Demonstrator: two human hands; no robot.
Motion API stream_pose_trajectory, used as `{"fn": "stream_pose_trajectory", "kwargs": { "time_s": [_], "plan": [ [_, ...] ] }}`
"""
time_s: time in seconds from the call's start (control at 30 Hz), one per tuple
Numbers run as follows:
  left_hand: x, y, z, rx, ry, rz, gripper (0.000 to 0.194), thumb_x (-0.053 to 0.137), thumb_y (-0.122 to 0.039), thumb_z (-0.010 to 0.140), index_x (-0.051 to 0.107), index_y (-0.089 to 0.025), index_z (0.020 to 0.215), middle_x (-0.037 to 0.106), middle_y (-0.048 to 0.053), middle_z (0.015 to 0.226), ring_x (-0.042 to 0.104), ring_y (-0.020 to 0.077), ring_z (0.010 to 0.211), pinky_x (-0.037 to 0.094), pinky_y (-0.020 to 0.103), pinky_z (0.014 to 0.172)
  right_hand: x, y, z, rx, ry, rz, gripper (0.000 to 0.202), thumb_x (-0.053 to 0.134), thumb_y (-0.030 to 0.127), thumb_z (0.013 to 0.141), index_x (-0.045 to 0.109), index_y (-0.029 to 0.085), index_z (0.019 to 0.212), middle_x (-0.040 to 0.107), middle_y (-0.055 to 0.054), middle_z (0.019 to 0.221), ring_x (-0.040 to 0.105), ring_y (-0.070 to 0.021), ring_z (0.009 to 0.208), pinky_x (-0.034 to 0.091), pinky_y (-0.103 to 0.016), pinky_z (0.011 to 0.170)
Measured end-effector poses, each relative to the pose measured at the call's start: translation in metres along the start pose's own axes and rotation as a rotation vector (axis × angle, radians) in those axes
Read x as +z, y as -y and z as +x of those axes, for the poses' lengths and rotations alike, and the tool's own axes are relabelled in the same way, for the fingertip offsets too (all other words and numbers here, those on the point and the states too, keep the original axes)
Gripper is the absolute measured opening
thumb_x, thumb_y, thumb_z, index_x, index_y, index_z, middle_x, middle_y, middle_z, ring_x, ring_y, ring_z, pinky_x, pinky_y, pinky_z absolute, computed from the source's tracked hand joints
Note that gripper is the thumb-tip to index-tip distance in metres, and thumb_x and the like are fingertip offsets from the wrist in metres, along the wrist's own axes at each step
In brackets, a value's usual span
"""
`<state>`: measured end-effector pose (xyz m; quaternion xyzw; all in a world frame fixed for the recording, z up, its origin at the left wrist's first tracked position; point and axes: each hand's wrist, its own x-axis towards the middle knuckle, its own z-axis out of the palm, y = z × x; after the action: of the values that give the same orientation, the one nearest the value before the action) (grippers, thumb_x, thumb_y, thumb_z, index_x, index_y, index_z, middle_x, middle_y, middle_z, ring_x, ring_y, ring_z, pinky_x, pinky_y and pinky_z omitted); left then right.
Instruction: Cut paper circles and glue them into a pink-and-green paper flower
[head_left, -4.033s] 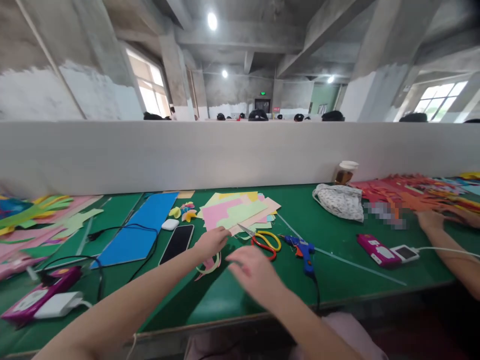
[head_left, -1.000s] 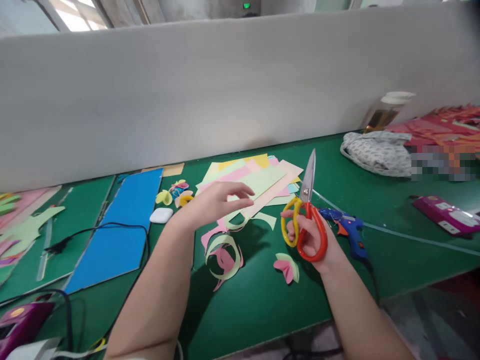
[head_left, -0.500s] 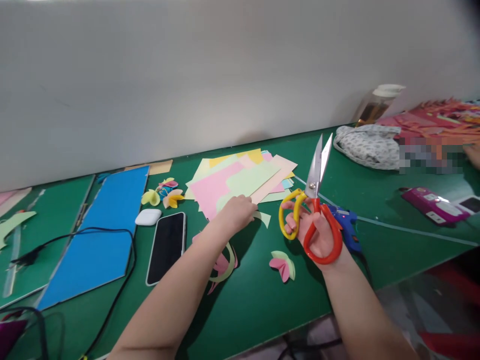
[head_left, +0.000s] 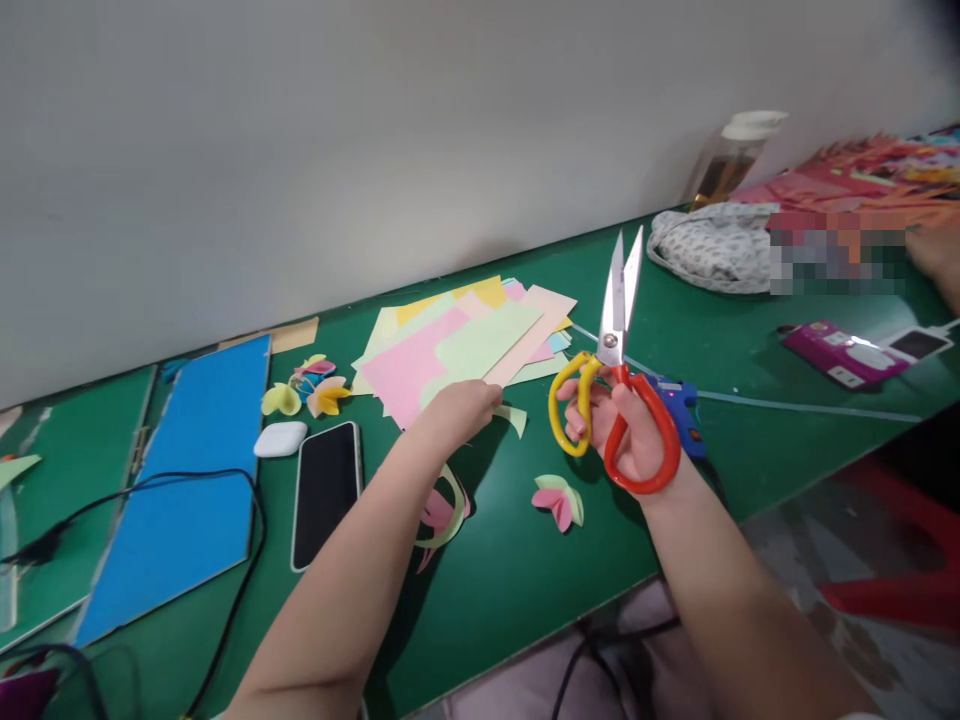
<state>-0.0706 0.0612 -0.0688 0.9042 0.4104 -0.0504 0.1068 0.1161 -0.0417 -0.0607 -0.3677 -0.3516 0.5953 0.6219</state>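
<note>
My right hand (head_left: 630,425) is closed in the handles of the scissors (head_left: 613,345), one handle yellow and one red, with the blades pointing up and slightly apart. My left hand (head_left: 466,408) rests by the near edge of a pile of coloured paper sheets (head_left: 487,345); its fingers are curled down and their tips are hidden. A curved light green paper strip (head_left: 514,418) sticks out beside it. A pink and green folded paper petal piece (head_left: 559,500) lies between my arms. Pink and green scraps (head_left: 448,508) lie beside my left forearm.
Left of the pile are paper flowers (head_left: 307,388), a white case (head_left: 281,438), a phone (head_left: 327,495), a blue board (head_left: 187,490) and a black cable. To the right are a blue glue gun (head_left: 681,410), a cloth bag (head_left: 712,250), a bottle (head_left: 731,165), a purple box (head_left: 844,352) and another person's hand (head_left: 937,250).
The whole view has shifted, so most things on the table appear higher and a little further left. My left hand stays by the pile, and the scissors remain in my right hand.
</note>
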Motion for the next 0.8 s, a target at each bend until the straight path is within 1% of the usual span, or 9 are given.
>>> {"fn": "stream_pose_trajectory", "kwargs": {
  "time_s": [0.13,0.23,0.3,0.4,0.47,0.57,0.67,0.73,0.8],
  "plan": [
    [-0.003,0.007,-0.002,0.002,-0.011,-0.118,0.017,0.049,-0.02,0.08,0.065,-0.017,0.085,0.063,0.01,0.092,0.059,0.0205,0.077,0.041,0.029,0.064,-0.004,-0.003,0.001,-0.008,0.016,0.019,0.045,0.068,0.056,0.069,0.044,0.028,0.096,0.065,0.0,0.088,0.053,-0.0118,0.056,0.047,-0.03,0.056],
    [-0.009,0.009,-0.006,0.012,0.005,-0.243,0.016,0.049,-0.026,0.083,0.063,-0.018,0.083,0.065,0.006,0.086,0.059,0.0173,0.074,0.042,0.027,0.064,-0.004,-0.001,0.0,-0.009,0.011,-0.004,0.042,0.068,0.051,0.071,0.045,0.027,0.096,0.065,0.001,0.084,0.053,-0.0111,0.056,0.047,-0.029,0.056],
    [-0.015,0.008,-0.008,0.032,0.026,-0.338,0.016,0.05,-0.029,0.084,0.063,-0.019,0.086,0.067,0.003,0.082,0.06,0.0149,0.072,0.044,0.025,0.064,-0.001,0.001,0.0,-0.003,-0.042,-0.088,0.042,0.07,0.046,0.07,0.046,0.025,0.097,0.065,0.001,0.083,0.053,-0.0104,0.055,0.047,-0.027,0.055],
    [-0.024,0.004,-0.012,0.066,0.049,-0.448,0.021,0.049,-0.034,0.086,0.065,-0.02,0.088,0.069,0.002,0.082,0.061,0.0128,0.072,0.046,0.024,0.066,0.003,0.004,0.0,-0.001,-0.165,-0.253,0.044,0.076,0.033,0.064,0.047,0.023,0.096,0.066,0.002,0.077,0.052,-0.0091,0.053,0.046,-0.025,0.053],
    [-0.03,-0.001,-0.015,0.082,0.049,-0.517,0.025,0.049,-0.037,0.086,0.067,-0.02,0.09,0.07,0.003,0.085,0.062,0.0132,0.075,0.047,0.024,0.068,0.005,0.003,0.0,0.018,-0.19,-0.325,0.045,0.078,0.028,0.061,0.047,0.022,0.094,0.066,0.004,0.071,0.051,-0.0088,0.05,0.045,-0.024,0.051],
    [-0.037,-0.007,-0.02,0.13,0.038,-0.632,0.027,0.053,-0.039,0.085,0.07,-0.02,0.093,0.07,0.004,0.09,0.061,0.0149,0.08,0.047,0.025,0.07,0.005,0.0,0.0,0.033,-0.171,-0.39,0.046,0.078,0.021,0.06,0.046,0.022,0.093,0.066,0.005,0.069,0.053,-0.0085,0.051,0.044,-0.023,0.054],
    [-0.042,-0.013,-0.025,0.193,0.037,-0.681,0.03,0.054,-0.04,0.085,0.07,-0.022,0.103,0.07,0.005,0.091,0.06,0.0151,0.077,0.047,0.025,0.068,0.005,-0.004,-0.001,0.037,-0.149,-0.431,0.044,0.075,0.015,0.06,0.045,0.023,0.092,0.064,0.008,0.068,0.053,-0.0073,0.053,0.045,-0.022,0.056],
    [-0.044,-0.017,-0.027,0.201,-0.007,-0.7,0.033,0.056,-0.04,0.085,0.068,-0.023,0.11,0.07,0.004,0.088,0.059,0.0146,0.074,0.047,0.025,0.067,0.005,-0.006,-0.003,0.052,-0.115,-0.438,0.042,0.072,0.013,0.062,0.045,0.024,0.093,0.06,0.01,0.065,0.052,-0.0069,0.052,0.045,-0.022,0.055],
    [-0.045,-0.021,-0.029,0.191,-0.081,-0.729,0.033,0.057,-0.039,0.084,0.067,-0.024,0.112,0.069,0.003,0.083,0.058,0.0139,0.071,0.047,0.025,0.068,0.007,-0.007,-0.004,0.063,-0.094,-0.439,0.041,0.069,0.011,0.062,0.046,0.024,0.093,0.058,0.01,0.063,0.052,-0.0073,0.052,0.046,-0.022,0.054]
  ]
}}
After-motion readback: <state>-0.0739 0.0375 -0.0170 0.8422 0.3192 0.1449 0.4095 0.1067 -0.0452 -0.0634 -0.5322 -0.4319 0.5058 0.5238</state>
